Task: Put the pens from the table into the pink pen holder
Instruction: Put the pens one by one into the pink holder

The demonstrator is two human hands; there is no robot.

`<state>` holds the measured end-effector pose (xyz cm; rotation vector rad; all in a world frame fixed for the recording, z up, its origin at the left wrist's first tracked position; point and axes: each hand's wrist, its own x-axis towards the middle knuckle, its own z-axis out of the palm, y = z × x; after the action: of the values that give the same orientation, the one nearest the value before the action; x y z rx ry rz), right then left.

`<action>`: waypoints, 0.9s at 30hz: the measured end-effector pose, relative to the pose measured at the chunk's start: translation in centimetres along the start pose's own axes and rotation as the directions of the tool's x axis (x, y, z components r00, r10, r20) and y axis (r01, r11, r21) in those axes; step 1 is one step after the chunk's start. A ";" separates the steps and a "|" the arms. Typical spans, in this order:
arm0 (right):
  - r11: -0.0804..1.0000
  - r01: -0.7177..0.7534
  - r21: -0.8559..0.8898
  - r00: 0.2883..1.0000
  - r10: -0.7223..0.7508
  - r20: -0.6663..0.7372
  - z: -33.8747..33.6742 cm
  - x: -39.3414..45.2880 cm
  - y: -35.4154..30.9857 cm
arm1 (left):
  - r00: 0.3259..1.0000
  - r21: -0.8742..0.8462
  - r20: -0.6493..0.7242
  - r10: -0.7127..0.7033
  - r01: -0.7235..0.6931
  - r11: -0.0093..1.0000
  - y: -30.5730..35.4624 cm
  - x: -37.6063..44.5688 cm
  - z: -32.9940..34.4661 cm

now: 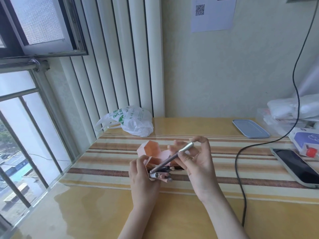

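Right hand (195, 163) pinches pen (170, 161), tip aimed 8 o'clock into holder (151, 152); left hand (143, 175) grips holder. Risk: crowded pens block entry, pen slips.

Left hand (144, 176) knuckles up, fingers curled in a grip. Right hand (195, 163) just beside it, palm toward camera, thumb and fingers pinching. Both forearms bare.
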<state>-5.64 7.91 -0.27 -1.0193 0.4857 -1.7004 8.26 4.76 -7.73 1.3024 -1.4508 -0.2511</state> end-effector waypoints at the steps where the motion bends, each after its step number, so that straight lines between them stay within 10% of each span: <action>1: 0.987 0.052 -0.151 0.998 -0.056 -0.022 0.2 -0.1 0.2 | 1.000 0.003 -0.003 -0.003 0.003 1.000 -0.1 0.0 0.0; 7: 0.636 0.378 -0.673 0.906 -0.405 0.126 -0.1 -0.6 3.2 | 1.000 0.009 0.003 0.009 -0.009 1.000 -0.2 -0.1 0.1; 13: 0.127 0.462 -0.877 0.866 -0.275 0.417 -0.5 -1.0 5.5 | 1.000 -0.044 -0.016 0.003 -0.004 0.999 -0.2 -0.2 0.0; 18: 0.244 0.520 -0.818 0.845 -0.289 0.451 -0.2 -0.8 4.3 | 1.000 -0.037 -0.030 0.008 -0.009 0.999 -0.1 -0.1 0.0; 23: 0.452 0.373 -0.810 0.819 -0.571 0.058 -2.8 0.3 3.3 | 1.000 -0.010 -0.015 -0.005 0.004 1.000 -0.3 0.0 0.2; 27: 0.412 0.135 -0.901 0.833 -0.539 -0.122 -6.5 1.5 3.7 | 1.000 -0.012 -0.013 -0.010 0.010 1.000 -0.4 0.0 0.3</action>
<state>-8.97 4.14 -5.96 -1.5709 1.6659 -2.0760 8.27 4.50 -8.10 1.2994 -1.4302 -0.2567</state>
